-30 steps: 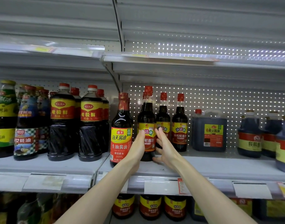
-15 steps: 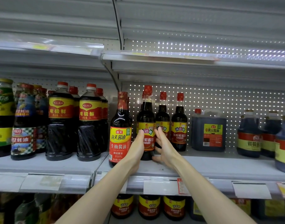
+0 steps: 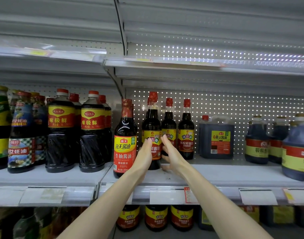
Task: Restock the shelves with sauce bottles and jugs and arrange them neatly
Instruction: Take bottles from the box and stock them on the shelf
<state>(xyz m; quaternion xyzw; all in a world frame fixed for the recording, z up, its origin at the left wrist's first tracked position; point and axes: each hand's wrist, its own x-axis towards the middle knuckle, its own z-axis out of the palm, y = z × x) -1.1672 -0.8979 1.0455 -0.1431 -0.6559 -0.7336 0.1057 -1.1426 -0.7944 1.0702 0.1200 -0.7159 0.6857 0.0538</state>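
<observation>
On the shelf (image 3: 234,173), left hand (image 3: 145,153) and right hand (image 3: 172,152) straight-fingered, flanking soy bottle (image 3: 152,121), label partly covered

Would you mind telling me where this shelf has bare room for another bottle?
The widest bare patch is the shelf front before the square jug, between the right hand and the round jugs. The left bay's tall bottles stand packed close.

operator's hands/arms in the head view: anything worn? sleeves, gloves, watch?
Left hand and right hand: no gloves, rings, watch or wristbands visible. Both arms are uncovered down to the bottom edge of the frame, so no sleeve is in view. No cables, straps or markings on either.
</observation>
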